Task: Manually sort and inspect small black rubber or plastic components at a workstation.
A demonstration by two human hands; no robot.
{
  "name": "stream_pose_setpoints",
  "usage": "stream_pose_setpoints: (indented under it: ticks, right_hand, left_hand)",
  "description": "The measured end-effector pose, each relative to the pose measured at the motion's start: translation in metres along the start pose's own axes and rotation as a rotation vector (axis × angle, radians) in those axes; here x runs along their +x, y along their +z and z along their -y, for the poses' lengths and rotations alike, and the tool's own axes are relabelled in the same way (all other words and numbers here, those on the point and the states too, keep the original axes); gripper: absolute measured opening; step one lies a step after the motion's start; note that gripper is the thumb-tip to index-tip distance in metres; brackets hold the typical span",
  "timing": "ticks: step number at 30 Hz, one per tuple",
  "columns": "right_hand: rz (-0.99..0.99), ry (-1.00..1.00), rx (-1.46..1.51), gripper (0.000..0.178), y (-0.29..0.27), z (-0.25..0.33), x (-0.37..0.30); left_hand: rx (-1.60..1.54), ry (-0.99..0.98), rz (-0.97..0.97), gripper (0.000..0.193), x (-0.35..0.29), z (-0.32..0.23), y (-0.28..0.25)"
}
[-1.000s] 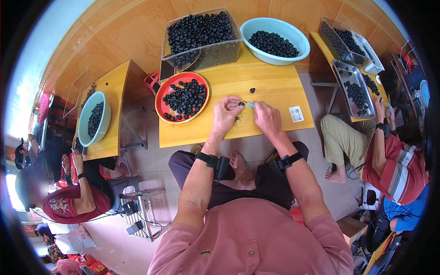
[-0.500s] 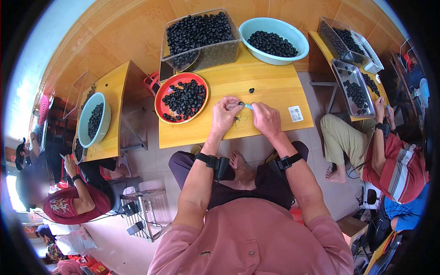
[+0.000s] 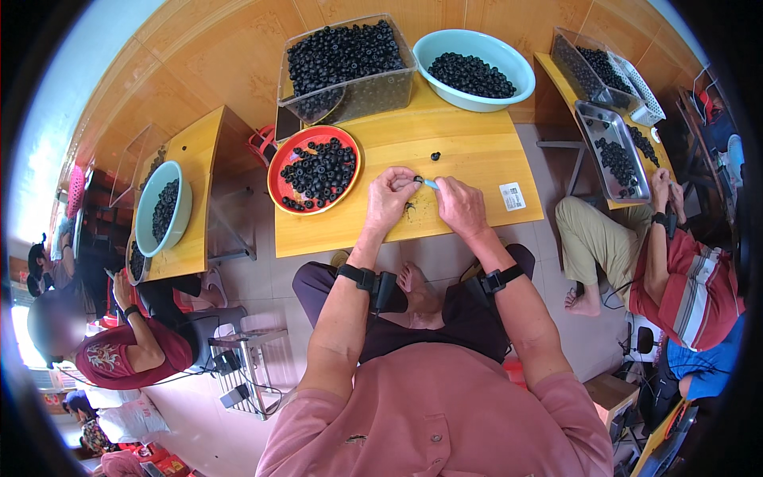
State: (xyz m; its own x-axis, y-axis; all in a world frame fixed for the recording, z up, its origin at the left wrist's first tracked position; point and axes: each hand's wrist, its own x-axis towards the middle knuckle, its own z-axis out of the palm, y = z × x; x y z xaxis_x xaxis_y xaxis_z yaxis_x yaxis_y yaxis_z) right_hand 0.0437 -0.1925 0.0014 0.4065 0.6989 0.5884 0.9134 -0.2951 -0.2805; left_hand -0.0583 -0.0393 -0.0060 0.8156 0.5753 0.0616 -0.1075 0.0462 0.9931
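Observation:
My left hand (image 3: 386, 197) pinches a small black ring-shaped part (image 3: 418, 180) above the near edge of the yellow table (image 3: 477, 155). My right hand (image 3: 462, 207) is closed round a slim light-blue tool (image 3: 431, 184). The tool's tip meets the black part or lies right beside it; its shape is too small to tell. Below my fingers, dark shavings (image 3: 410, 207) lie on the wood. One loose black part (image 3: 435, 156) sits just beyond my hands. To the left stands a round red tray (image 3: 276, 191) with many similar black parts.
At the table's back are a clear plastic bin (image 3: 373, 97) heaped with black parts and a light-blue basin (image 3: 470, 102) holding more. A white label (image 3: 512, 197) is stuck at the right. People work at side tables, with another basin (image 3: 184, 211) left and a metal tray (image 3: 608, 183) right.
Hardly anything differs. Both my hands keep their place with the black part and the tool. The person at the left has shifted a hand slightly.

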Motion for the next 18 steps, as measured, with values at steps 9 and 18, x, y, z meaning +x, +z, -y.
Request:
stream_pose_setpoints:
  ticks: [9, 18]
  right_hand:
    - [-0.001, 0.001, -0.005, 0.009, 0.0010, -0.0015, -0.0010]
    - [-0.005, 0.002, -0.009, 0.009, 0.0010, -0.0007, -0.0003]
  left_hand:
    - [-0.014, -0.023, 0.025, 0.019, -0.0002, -0.0021, 0.0003]
    - [-0.010, -0.025, 0.028, 0.020, 0.0005, 0.0003, -0.0015]
